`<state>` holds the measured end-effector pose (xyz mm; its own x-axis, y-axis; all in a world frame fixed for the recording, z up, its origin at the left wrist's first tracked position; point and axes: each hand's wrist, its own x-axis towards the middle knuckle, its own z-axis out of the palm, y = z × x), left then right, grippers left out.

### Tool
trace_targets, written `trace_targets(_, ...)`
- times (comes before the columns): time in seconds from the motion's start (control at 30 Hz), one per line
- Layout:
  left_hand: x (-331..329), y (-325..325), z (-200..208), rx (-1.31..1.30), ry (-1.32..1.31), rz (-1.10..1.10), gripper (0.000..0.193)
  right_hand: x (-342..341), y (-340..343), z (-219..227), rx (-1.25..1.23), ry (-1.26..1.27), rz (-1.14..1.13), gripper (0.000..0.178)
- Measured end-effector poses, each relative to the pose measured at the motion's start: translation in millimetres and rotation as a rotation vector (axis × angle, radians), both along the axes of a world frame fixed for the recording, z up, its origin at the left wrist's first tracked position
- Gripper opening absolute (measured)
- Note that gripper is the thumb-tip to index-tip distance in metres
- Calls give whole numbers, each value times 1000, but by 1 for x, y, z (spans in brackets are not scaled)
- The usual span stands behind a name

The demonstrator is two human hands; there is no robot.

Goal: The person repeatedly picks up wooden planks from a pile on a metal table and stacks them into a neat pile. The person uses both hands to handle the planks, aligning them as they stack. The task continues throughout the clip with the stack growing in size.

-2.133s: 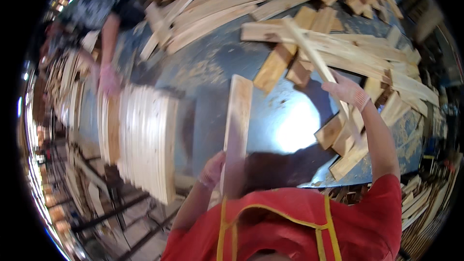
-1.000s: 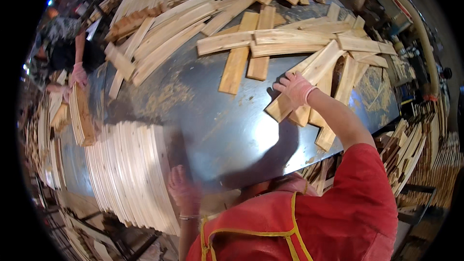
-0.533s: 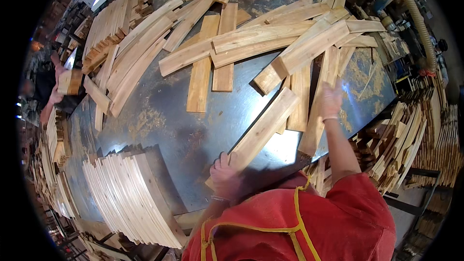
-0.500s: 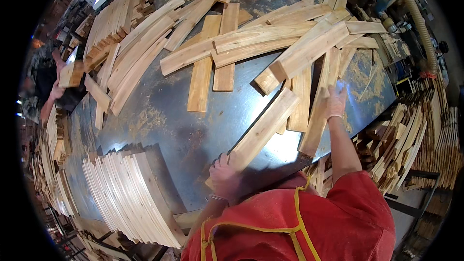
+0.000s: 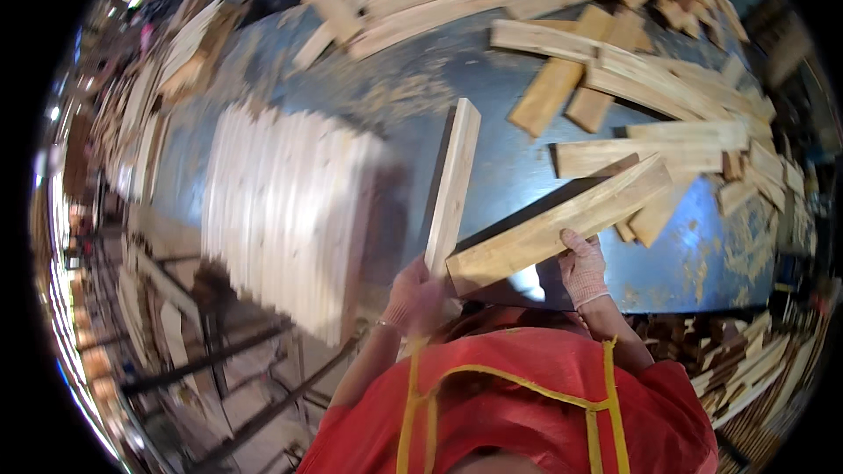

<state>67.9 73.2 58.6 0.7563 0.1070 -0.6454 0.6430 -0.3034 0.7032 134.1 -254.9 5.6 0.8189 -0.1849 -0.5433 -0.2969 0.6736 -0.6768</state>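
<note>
My left hand (image 5: pixel 413 295), in a glove, grips the near end of a narrow wooden board (image 5: pixel 454 184) that stands on its edge and points away from me. In my gloved right hand (image 5: pixel 583 269) is a second, wider wooden board (image 5: pixel 558 226), tilted, its left end close to my left hand. The right thumb lies over this board's near edge; the other fingers are partly hidden. To the left of my left hand, a neat row of pale boards (image 5: pixel 281 211) stands packed side by side on the metal table (image 5: pixel 408 132).
Loose boards (image 5: pixel 650 79) lie crossed over one another at the right. Longer curved boards (image 5: pixel 448 0) are stacked along the far side, and sawdust (image 5: pixel 386 96) is scattered on the table. A dark metal frame (image 5: pixel 211 355) stands at the lower left; more wood (image 5: pixel 746 369) is piled at the lower right.
My view has swung left toward the packed row. My right hand has lifted its board and brought it near the left hand. The left hand's board now stands on edge, pointing away.
</note>
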Motion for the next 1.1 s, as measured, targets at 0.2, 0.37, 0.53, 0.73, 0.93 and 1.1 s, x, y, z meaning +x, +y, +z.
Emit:
trace_targets(0.2, -69, 99, -7, 832, -418, -86, 59, 27, 128, -3, -70, -14, 502, 57)
trace_targets(0.37, -91, 134, -22, 1092, -404, -113, 67, 26, 248, 5, -478, -69, 1011, 53)
trace_targets(0.53, -73, 127, -25, 1153, -483, -259, 67, 30, 287, 19, -367, -422, 1290, 55)
trace_targets(0.73, -64, 110, -21, 1259, -461, -254, 63, 160, 65, 84, -1734, -550, 1425, 77)
trace_targets(0.93, 7, 3, 3, 942, -648, -524, 76, 177, -68, 79, -2149, -352, 1448, 82)
trace_targets(1.1, 50, -103, -18, 798, -699, -746, 98, 150, -73, 64, -1976, -938, 1099, 76)
